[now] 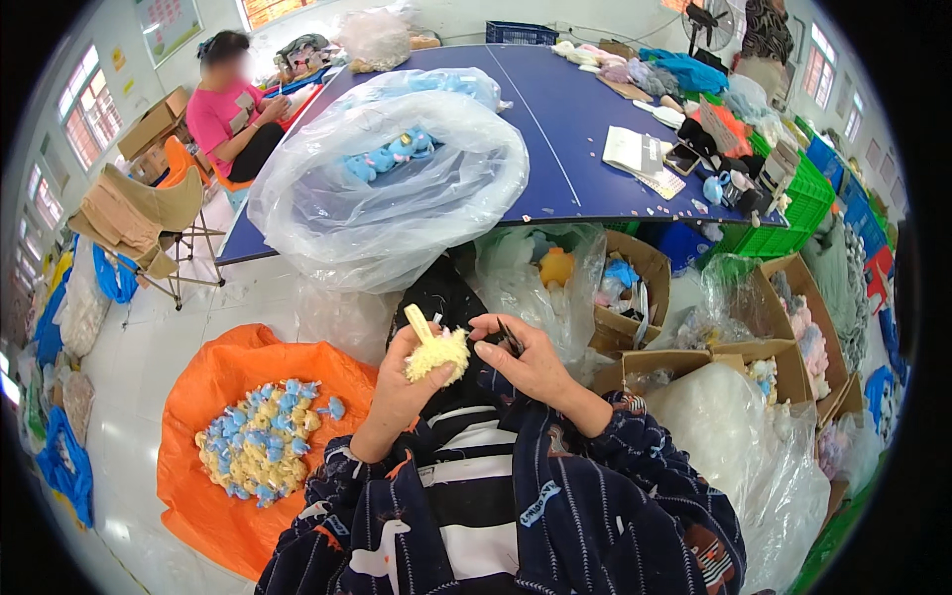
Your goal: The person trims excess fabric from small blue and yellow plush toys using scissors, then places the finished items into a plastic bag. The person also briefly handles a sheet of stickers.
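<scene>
1. The left hand [397,382] grips a fluffy yellow toy [436,354], fingers curled round it – a pale stick-like part pokes up from its top.
2. The right hand [526,359] sits just beside the toy, fingers pinched narrow on a small dark tool [509,337]; what kind, I cannot tell.
3. Beyond the toy, a big clear bag [387,188] with blue toys inside rests on the blue table [575,119].
4. Left of the toy, an orange sheet [198,476] holds a heap of yellow and blue toys [260,441].
5. Right of the toy stand cardboard boxes [635,288] and plastic bags – crowding close.
6. Far behind the table sits a person in pink [233,109].
</scene>
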`<control>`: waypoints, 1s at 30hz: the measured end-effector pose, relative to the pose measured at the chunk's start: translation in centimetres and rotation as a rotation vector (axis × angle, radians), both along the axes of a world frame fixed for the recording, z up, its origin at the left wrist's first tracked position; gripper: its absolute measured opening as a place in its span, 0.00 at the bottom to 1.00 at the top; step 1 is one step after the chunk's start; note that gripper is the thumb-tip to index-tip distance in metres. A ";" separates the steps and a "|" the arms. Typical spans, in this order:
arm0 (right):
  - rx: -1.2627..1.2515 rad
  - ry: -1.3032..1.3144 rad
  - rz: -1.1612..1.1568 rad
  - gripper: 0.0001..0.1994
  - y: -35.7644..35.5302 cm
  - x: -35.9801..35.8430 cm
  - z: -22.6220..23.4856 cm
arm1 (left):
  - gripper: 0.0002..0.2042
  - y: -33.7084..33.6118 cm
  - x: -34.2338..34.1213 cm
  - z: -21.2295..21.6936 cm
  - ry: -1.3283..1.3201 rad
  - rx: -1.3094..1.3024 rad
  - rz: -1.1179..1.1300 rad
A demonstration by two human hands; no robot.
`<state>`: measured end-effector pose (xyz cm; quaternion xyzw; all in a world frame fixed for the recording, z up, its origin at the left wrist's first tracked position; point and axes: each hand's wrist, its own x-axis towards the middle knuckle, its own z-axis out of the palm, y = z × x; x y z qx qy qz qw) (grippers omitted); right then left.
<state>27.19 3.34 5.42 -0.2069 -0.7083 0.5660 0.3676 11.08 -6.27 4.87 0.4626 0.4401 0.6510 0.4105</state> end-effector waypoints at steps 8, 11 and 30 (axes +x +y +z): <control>-0.015 -0.069 0.113 0.16 -0.4 -0.2 -0.1 | 0.17 -0.4 -0.3 0.0 0.049 -0.035 -0.102; -0.015 -0.068 0.106 0.14 -0.6 -0.3 -0.1 | 0.17 -0.5 -0.5 0.1 0.065 -0.062 -0.122; 0.159 -0.157 0.151 0.11 0.2 -3.5 0.6 | 0.13 0.3 -3.5 -1.8 -0.028 -0.015 -0.047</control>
